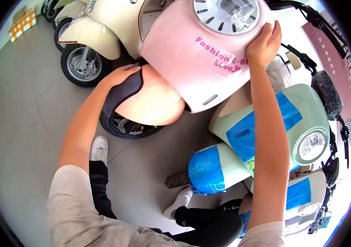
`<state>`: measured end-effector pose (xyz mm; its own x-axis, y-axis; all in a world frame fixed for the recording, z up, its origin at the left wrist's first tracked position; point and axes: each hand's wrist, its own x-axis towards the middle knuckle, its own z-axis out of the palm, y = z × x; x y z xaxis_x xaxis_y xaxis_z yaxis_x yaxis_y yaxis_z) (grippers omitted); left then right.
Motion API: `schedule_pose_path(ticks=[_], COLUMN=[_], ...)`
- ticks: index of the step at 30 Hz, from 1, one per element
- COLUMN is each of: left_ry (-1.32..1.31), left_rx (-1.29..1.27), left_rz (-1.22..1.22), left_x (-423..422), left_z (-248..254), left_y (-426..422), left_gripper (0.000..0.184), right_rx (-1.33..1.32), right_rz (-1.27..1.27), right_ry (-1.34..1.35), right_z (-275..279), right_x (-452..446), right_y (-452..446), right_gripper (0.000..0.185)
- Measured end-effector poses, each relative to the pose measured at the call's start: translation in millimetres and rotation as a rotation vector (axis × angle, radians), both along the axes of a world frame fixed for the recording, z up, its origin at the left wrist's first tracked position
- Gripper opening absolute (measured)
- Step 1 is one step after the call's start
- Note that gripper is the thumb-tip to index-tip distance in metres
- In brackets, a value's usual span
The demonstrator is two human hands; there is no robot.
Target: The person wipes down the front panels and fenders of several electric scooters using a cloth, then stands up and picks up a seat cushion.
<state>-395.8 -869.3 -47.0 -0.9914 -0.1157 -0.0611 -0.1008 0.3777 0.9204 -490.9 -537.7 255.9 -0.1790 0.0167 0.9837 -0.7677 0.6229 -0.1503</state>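
Observation:
A pink scooter (200,78) with "Fashion" and "Love" lettering leans across the upper middle, its headlight (227,14) at the top. My right hand (264,44) rests against the edge of its front panel beside the headlight, fingers bent and partly hidden. Over the pink front fender (155,101) lies a dark mudguard flap (124,92), and my left hand (121,75) is on its upper edge with the fingers closed together. Whether the left hand grips the flap or only presses on it is hard to see. Below the fender shows the front wheel (128,126).
A cream scooter (97,37) stands at upper left. At right are a green scooter (303,96) with blue film and a white one (319,185) beneath it. A striped box (23,25) sits far left. My shoes (99,149) are on the grey floor (27,123).

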Motion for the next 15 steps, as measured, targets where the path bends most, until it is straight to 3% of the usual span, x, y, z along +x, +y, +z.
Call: schedule_pose_path(ticks=[2, 11, 14, 15], left_ry=[-0.044, 0.352, 0.511, 0.453], left_rx=[0.037, -0.133, -0.411, -0.387], left_rz=[0.011, 0.08, 0.189, 0.201], left_x=[-2, 52, 62, 75], left_z=[-3, -11, -33, -18], left_y=[-1, 14, 15, 24], left_gripper=[0.073, 0.061, 0.057, 0.055], right_rx=[-0.004, 0.006, 0.025, 0.046], right_rz=[0.011, 0.008, -0.008, -0.011], right_ry=[-0.019, 0.02, 0.057, 0.084], right_z=[0, 1, 1, 1], right_x=[2, 3, -3, -4], right_y=[0, 0, 2, 3], right_gripper=[0.062, 0.056, 0.056, 0.056])
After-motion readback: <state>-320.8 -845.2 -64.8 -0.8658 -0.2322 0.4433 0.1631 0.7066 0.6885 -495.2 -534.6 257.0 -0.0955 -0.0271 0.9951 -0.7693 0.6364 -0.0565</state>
